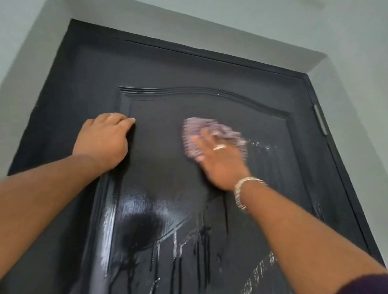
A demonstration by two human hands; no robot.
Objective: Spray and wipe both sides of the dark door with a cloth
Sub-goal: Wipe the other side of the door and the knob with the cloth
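Note:
The dark door [170, 73] fills the view, seen from below, with a raised arched panel. Wet streaks and drips shine on its lower half. My right hand [219, 161] presses a pinkish-purple cloth [203, 131] flat against the upper panel; hand and cloth are motion-blurred. A ring and a bracelet show on that hand and wrist. My left hand [103, 140] rests against the panel's left moulding with its fingers curled and nothing visible in it. No spray bottle is in view.
The black door frame [323, 140] runs down the right side, with a metal hinge [320, 119] on it. A pale grey-green wall [329, 30] and recess surround the door above and on both sides.

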